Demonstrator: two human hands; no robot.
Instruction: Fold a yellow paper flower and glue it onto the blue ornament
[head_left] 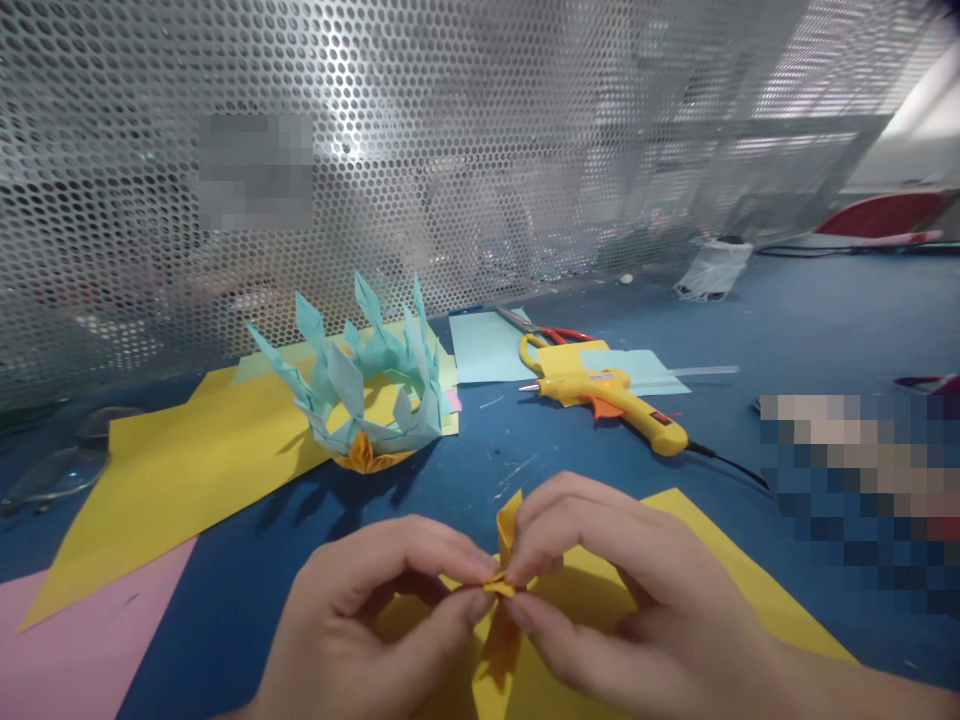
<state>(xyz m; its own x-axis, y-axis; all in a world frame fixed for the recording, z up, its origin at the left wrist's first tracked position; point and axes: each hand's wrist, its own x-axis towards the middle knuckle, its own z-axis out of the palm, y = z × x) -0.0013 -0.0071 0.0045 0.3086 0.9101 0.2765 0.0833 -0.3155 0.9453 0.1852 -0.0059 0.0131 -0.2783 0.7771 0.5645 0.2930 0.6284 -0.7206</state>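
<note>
My left hand (375,610) and my right hand (600,590) meet at the bottom centre, both pinching a small folded yellow paper piece (507,555) between thumbs and fingertips. One pointed flap of it sticks up between the hands. Under the hands lies a yellow paper sheet (720,570). Beyond them stands a light-blue folded paper crown (360,380) with spiky points, resting on a small orange-yellow folded base (367,455).
A yellow glue gun (615,400) with a black cord lies on the blue table (787,320), scissors (544,335) behind it. Light-blue sheets (487,345), a large yellow sheet (172,470) and a pink sheet (82,640) lie around. A perforated metal screen (450,140) closes the back.
</note>
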